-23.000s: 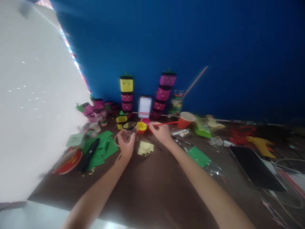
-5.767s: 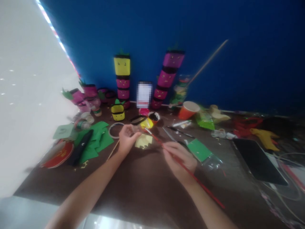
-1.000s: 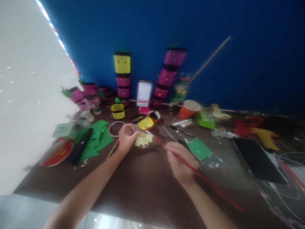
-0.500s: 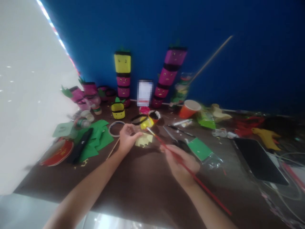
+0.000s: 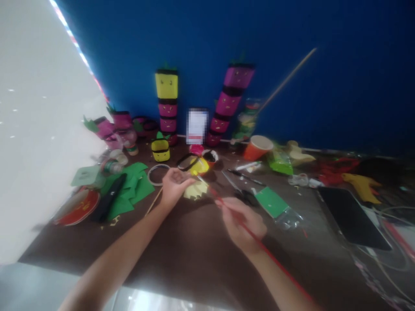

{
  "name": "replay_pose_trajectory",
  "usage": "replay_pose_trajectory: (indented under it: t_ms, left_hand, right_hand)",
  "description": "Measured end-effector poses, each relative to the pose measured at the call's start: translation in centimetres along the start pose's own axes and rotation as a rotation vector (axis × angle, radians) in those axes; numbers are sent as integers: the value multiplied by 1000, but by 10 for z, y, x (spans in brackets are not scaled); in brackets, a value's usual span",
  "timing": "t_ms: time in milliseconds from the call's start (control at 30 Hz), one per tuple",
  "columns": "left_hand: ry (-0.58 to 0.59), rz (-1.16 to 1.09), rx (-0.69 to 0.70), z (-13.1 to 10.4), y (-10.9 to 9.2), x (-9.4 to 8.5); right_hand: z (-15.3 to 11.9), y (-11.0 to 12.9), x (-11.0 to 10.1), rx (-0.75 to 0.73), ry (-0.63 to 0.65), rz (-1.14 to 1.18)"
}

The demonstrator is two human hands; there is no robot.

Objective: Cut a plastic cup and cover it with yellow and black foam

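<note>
My left hand (image 5: 175, 185) is closed in a pinch, low over the table. A small black-rimmed piece (image 5: 187, 163) rises from its fingertips; blur hides what kind it is. Just below the thumb lies a pale yellow scrap with a jagged edge (image 5: 195, 190). My right hand (image 5: 244, 224) grips a long red paintbrush (image 5: 238, 216) like a pen. Its bristles point up and left, close by my left thumb; contact is too blurred to tell. Bright yellow paint (image 5: 200, 166) shows just beyond the bristles, beside a cup of dark paint (image 5: 211, 157).
Purple and yellow face-decorated boxes (image 5: 167, 84) stand stacked against the blue wall. Green sheets (image 5: 138, 190), a tape roll (image 5: 158, 174) and a black marker-like object (image 5: 112, 196) lie left. Scissors (image 5: 244, 194), an orange cup (image 5: 258, 147), a glue gun (image 5: 361, 188) and a tablet (image 5: 353, 218) sit right.
My right hand and the paintbrush have shifted slightly left and down. The black-rimmed piece at my left fingertips has tilted a little; my left hand stays in nearly the same place.
</note>
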State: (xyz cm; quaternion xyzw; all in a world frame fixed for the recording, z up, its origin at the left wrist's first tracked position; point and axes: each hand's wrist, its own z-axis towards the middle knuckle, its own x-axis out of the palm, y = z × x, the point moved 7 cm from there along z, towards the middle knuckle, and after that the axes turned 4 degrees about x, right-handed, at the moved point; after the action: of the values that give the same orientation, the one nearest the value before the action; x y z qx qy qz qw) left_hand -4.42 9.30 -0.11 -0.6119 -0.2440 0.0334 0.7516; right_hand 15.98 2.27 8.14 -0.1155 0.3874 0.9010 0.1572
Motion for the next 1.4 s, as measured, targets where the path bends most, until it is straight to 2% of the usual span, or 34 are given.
replay_pose_trajectory:
  t_ms: [167,567,1400]
  left_hand:
    - [8,13,-42,1,6,-2]
    - [19,49,-44,0,5,-2]
    - [11,11,-32,0,5,-2]
  right_hand:
    - [-3,11,8,-161,21,3]
    - [-5,11,13,-242,3,-51]
    - [-4,8,15,-174,25,-68]
